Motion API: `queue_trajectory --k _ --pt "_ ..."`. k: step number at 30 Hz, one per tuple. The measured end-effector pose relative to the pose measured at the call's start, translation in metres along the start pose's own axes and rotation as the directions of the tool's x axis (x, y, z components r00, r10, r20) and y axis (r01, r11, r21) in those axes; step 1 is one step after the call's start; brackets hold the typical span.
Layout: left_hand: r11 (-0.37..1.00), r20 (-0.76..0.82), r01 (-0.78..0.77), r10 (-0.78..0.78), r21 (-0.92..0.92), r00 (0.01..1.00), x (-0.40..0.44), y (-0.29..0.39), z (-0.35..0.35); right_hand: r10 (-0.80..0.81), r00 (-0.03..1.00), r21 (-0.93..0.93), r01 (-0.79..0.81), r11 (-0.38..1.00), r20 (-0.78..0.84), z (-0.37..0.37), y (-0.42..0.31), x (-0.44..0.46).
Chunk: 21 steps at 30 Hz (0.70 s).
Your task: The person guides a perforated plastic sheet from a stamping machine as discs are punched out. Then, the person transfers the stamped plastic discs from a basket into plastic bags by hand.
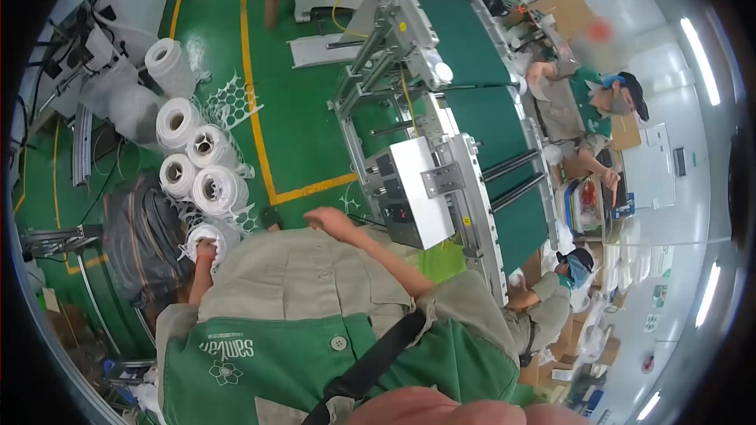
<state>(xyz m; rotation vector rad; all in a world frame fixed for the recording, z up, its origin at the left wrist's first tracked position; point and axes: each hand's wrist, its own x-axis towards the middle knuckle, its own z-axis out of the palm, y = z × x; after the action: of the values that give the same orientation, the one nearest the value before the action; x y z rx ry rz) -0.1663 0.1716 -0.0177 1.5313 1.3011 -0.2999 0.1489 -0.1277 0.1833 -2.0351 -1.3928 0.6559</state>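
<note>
My left hand (206, 249) is at the core of the nearest white roll (223, 238), with its fingertips hidden inside the roll. A red band is around that wrist. My right hand (329, 222) is held in front of my body, loosely open with nothing in it, to the right of the roll. More upright white rolls (217, 191) of netting-like material stand together on the green floor beyond my left hand, with loose pieces of hexagonal mesh (230, 102) beside them.
A machine with a green conveyor belt (490, 122) and a control box (402, 197) stands at the right. Two co-workers (594, 102) are beyond it. Dark wrapped bundles (146, 240) lie at the left. A brown tube (272, 8) stands near yellow floor lines.
</note>
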Motion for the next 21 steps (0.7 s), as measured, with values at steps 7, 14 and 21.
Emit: queue_trajectory --k 7,14,21 --pt "1.0 0.142 0.022 -0.021 -0.008 0.99 0.031 0.019 -0.02 0.303 0.763 0.072 -0.321 0.944 -0.571 -0.206 -0.034 0.061" --pt "0.992 0.22 0.064 -0.087 0.108 0.972 0.088 0.093 -0.03 0.063 0.504 -0.366 -0.703 0.609 -0.862 -0.371 0.074 0.067" --pt "0.977 0.287 -0.067 0.007 0.203 0.958 0.16 0.239 -0.039 0.342 0.558 -0.234 -0.719 0.655 -0.756 -0.406 0.089 0.084"
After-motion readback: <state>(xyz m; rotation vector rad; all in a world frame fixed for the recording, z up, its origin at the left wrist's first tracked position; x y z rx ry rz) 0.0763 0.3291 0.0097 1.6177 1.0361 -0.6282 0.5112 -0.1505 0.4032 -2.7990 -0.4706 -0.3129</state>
